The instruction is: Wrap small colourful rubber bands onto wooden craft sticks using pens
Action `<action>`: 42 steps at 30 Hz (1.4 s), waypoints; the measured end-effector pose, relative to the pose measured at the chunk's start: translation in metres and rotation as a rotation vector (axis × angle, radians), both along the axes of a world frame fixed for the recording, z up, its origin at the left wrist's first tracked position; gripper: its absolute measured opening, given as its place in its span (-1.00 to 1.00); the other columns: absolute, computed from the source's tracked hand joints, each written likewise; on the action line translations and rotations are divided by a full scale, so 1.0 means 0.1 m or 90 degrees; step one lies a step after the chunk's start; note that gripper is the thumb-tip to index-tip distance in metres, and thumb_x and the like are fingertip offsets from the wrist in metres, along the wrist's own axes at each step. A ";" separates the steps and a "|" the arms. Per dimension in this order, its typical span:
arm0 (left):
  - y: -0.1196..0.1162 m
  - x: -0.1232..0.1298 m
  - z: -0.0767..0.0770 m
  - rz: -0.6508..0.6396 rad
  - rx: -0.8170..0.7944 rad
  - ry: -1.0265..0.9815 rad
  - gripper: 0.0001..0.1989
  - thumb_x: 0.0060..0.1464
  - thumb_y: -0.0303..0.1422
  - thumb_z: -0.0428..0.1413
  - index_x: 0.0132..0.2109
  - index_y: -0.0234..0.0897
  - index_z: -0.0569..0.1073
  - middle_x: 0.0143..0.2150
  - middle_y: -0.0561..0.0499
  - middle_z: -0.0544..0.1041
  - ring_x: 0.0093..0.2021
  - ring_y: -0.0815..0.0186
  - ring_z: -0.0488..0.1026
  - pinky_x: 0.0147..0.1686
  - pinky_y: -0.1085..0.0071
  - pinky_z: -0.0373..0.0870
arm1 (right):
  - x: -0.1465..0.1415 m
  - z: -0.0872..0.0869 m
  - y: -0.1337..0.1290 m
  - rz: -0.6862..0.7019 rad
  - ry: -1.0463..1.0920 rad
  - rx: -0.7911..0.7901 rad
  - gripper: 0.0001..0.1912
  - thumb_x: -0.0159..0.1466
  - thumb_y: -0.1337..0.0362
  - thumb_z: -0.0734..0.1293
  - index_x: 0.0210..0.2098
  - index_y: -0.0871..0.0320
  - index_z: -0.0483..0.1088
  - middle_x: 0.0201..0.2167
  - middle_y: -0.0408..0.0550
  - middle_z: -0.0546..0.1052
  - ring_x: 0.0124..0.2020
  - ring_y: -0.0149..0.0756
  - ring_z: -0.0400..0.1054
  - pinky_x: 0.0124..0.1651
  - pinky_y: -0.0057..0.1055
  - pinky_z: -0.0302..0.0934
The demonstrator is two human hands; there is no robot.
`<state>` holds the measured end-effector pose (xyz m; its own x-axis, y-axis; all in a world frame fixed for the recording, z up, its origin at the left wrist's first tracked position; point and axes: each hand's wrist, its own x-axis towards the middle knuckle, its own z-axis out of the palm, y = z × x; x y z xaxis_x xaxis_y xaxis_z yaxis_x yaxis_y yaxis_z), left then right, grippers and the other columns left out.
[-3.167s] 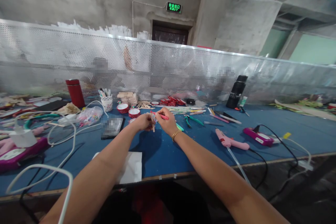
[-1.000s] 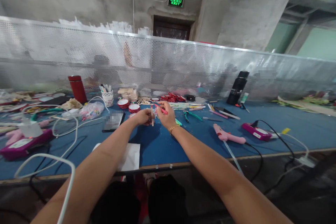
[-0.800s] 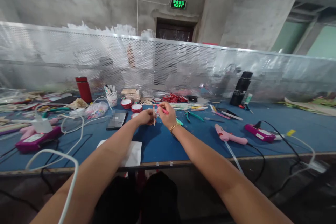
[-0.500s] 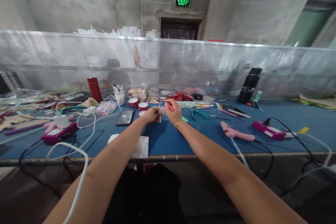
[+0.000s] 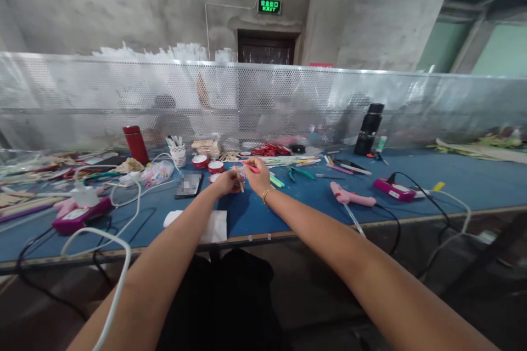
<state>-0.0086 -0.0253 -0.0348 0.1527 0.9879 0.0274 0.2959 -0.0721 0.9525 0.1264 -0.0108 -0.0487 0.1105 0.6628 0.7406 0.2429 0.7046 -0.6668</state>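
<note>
My left hand is closed on a small pale flat stick, probably wooden, held nearly upright above the blue table. Its upper end looks reddish. My right hand, with a gold bracelet at the wrist, is closed around a red-pink marker pen. The pen's tip points left, close to the top of the stick; whether they touch I cannot tell. Small colourful bits lie behind the hands, partly hidden. Left of them are round red-and-white containers. Light green sticks lie by my right wrist.
Green-handled pliers and a pink glue gun lie to the right. A black bottle and red flask stand further back. White cable loops at left. A phone and white paper lie near my left arm.
The view has turned a little to the right, so the table's things sit further left. The marker pen is lower and nearer the stick's top, and the stick leans more.
</note>
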 end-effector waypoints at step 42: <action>0.00 -0.15 -0.08 -0.061 0.200 0.137 -0.55 -0.07 -0.03 0.16 -0.15 -0.29 0.43 -0.46 0.06 0.51 -0.54 0.39 0.41 -0.65 0.56 0.18 | 0.02 0.03 -0.30 -0.076 -0.194 0.185 -0.90 0.27 0.24 0.20 -0.35 0.09 0.31 -0.42 -0.12 0.45 -0.33 -0.31 0.33 -0.20 -0.40 0.18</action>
<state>-0.0236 -0.0255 -0.0431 0.2794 0.9174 0.2834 0.4637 -0.3874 0.7968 0.1280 -0.0411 -0.0458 -0.0780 0.4184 0.9049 0.4888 0.8071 -0.3311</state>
